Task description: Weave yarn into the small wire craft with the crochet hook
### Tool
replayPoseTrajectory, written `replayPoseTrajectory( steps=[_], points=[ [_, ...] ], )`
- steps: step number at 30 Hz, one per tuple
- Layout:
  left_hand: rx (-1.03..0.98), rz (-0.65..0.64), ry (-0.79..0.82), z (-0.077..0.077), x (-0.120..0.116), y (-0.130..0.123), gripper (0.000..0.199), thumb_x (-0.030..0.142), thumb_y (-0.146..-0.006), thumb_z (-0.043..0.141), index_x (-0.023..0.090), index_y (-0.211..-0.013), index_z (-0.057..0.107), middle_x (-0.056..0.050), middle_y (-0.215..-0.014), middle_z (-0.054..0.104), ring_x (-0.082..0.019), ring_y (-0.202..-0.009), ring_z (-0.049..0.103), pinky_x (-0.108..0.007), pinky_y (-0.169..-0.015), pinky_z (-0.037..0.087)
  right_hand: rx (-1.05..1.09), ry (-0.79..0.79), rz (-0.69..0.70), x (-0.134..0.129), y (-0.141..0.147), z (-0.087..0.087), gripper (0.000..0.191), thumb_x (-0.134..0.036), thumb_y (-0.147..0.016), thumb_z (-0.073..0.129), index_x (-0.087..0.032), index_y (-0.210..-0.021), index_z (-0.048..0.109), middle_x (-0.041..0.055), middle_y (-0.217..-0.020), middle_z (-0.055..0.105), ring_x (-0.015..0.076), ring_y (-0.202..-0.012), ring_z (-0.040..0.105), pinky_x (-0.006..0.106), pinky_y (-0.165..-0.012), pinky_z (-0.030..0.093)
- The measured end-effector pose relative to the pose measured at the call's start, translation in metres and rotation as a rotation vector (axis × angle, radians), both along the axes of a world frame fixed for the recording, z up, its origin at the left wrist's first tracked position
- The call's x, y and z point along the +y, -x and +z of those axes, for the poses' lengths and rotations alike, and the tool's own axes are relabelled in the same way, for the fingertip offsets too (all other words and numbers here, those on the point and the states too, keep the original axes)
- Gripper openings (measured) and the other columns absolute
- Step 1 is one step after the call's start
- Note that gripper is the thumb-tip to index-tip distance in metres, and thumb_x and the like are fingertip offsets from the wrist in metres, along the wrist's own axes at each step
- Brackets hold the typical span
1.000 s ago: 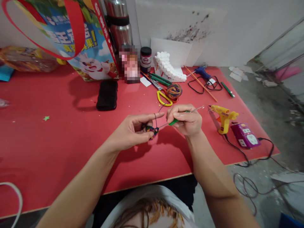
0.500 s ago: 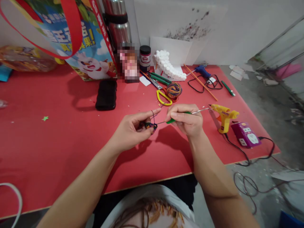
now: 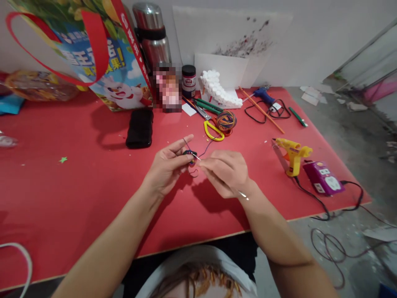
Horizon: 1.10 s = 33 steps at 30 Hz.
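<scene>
Between the thumb and fingers of my left hand is a small dark multicoloured crochet piece. A strand of yarn passes over the raised left index finger, and another runs toward the yarn ball. My right hand is closed round a crochet hook; its metal tip meets the piece, and the other metal end sticks out by the wrist. The hook's green grip is hidden by the hand. A loose yarn tail curls below the piece.
Scissors with yellow handles lie beside the yarn ball. A black case is at left-centre. To the right stand a yellow glue gun and a purple box with cords. A gift bag and steel flask are behind.
My right hand has turned and moved closer to my left, swinging the hook's back end down toward the wrist. My left hand has shifted slightly left with the crochet piece.
</scene>
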State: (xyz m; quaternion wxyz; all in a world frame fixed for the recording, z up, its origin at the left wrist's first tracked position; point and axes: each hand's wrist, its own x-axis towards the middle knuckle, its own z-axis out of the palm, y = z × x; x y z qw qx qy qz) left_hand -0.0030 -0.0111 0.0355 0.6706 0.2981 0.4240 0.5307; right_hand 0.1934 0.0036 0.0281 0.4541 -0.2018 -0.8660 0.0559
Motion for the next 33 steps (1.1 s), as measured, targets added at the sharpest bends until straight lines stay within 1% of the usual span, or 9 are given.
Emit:
replayPoseTrajectory(
  steps=[3,8,13,15,18,22,28,31,33],
  points=[
    [-0.141,-0.034,0.086,0.005,0.002,0.005,0.063,0.007,-0.067,0.087,0.01,-0.129,0.076,0.002,-0.067,0.068,0.0,-0.045,0.043,-0.01,-0.043,0.036,-0.057,-0.159,-0.029,-0.001,0.007,-0.005,0.019,-0.014,-0.1,0.059,-0.017,-0.117,0.066,0.0073,-0.088,0.075,0.0198,-0.077,0.065,0.033,-0.069,0.052],
    [-0.213,-0.008,0.126,0.012,0.0,0.005,0.055,0.004,-0.065,0.085,0.011,-0.12,0.08,0.004,-0.063,0.064,0.0,-0.042,0.04,-0.01,-0.042,0.034,-0.142,-0.338,-0.113,-0.003,0.016,-0.01,0.024,-0.013,-0.101,0.06,-0.017,-0.125,0.063,0.0055,-0.087,0.07,0.0202,-0.077,0.058,0.036,-0.066,0.042],
    [-0.033,0.174,-0.075,0.01,-0.005,-0.001,0.056,0.008,-0.068,0.085,0.018,-0.123,0.081,0.006,-0.07,0.06,-0.002,-0.051,0.045,-0.013,-0.048,0.038,-0.16,-0.386,-0.24,-0.009,0.026,-0.016,0.023,-0.015,-0.103,0.057,-0.018,-0.125,0.063,0.0068,-0.089,0.071,0.0205,-0.074,0.056,0.038,-0.067,0.039],
    [0.108,0.213,-0.189,0.008,-0.007,-0.001,0.061,0.009,-0.073,0.083,0.022,-0.131,0.078,0.006,-0.074,0.058,-0.004,-0.057,0.049,-0.015,-0.054,0.042,-0.153,-0.377,-0.27,-0.011,0.03,-0.017,0.022,-0.014,-0.101,0.059,-0.016,-0.123,0.064,0.0073,-0.086,0.071,0.0209,-0.072,0.056,0.038,-0.066,0.039],
    [0.254,0.193,-0.268,0.005,-0.009,0.001,0.068,0.008,-0.075,0.081,0.026,-0.141,0.073,0.006,-0.075,0.056,-0.005,-0.06,0.051,-0.017,-0.059,0.046,-0.08,-0.298,-0.242,-0.013,0.031,-0.017,0.026,-0.012,-0.099,0.059,-0.015,-0.125,0.064,0.0078,-0.087,0.071,0.0216,-0.074,0.059,0.037,-0.066,0.042],
    [0.22,0.147,-0.271,0.003,-0.008,0.003,0.066,0.013,-0.077,0.082,0.024,-0.142,0.072,0.005,-0.074,0.057,-0.006,-0.058,0.053,-0.018,-0.057,0.046,0.036,-0.117,-0.116,-0.011,0.028,-0.017,0.036,-0.01,-0.1,0.055,-0.018,-0.135,0.06,0.0088,-0.093,0.073,0.0219,-0.082,0.065,0.035,-0.072,0.049],
    [0.15,0.166,-0.225,0.004,-0.007,-0.003,0.059,0.016,-0.077,0.083,0.027,-0.134,0.077,0.005,-0.075,0.055,-0.006,-0.058,0.049,-0.018,-0.053,0.042,-0.046,-0.23,-0.259,-0.016,0.031,-0.016,0.029,-0.011,-0.099,0.058,-0.019,-0.126,0.064,0.0076,-0.088,0.075,0.0217,-0.073,0.063,0.037,-0.067,0.044],
    [0.295,0.182,-0.282,0.005,-0.009,-0.001,0.058,0.014,-0.078,0.082,0.028,-0.134,0.078,0.004,-0.077,0.055,-0.007,-0.063,0.049,-0.018,-0.059,0.046,0.004,-0.118,-0.215,-0.021,0.031,-0.01,0.024,-0.01,-0.098,0.058,-0.015,-0.12,0.066,0.0101,-0.087,0.076,0.0224,-0.076,0.067,0.036,-0.067,0.048],
    [0.369,0.127,-0.318,0.004,-0.008,0.002,0.059,0.014,-0.079,0.081,0.027,-0.136,0.077,0.004,-0.077,0.055,-0.008,-0.066,0.051,-0.019,-0.063,0.048,0.085,0.02,-0.17,-0.023,0.029,-0.004,0.019,-0.01,-0.098,0.058,-0.015,-0.114,0.069,0.011,-0.088,0.077,0.0223,-0.078,0.068,0.036,-0.07,0.052]
  ],
)
